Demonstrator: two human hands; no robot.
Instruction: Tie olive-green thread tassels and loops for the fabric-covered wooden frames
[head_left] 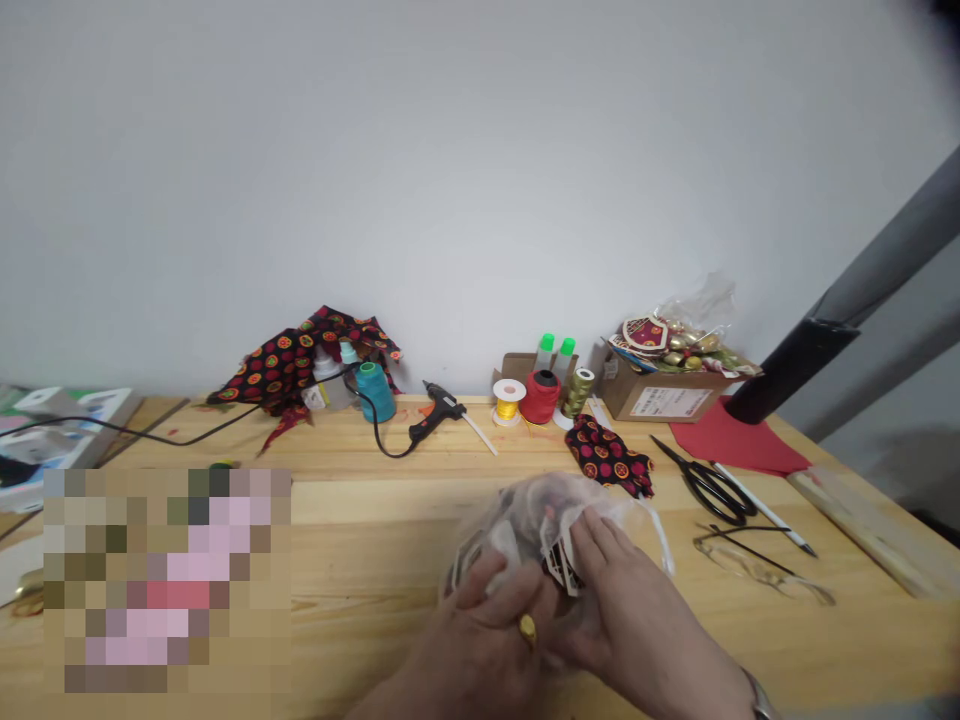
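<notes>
On my feed, the clear bag [551, 497] lies on the table [345, 560], under and just beyond both hands — left hand [487, 625] curled, right hand's [637, 610] fingers together; any pinch, I can't tell.

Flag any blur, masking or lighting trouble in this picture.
Head view: plastic bag looks blurred, scissors crisper; head view: a pixelated block hides part of the table at lower left; head view: wall softly lit, no strong glare.
</notes>
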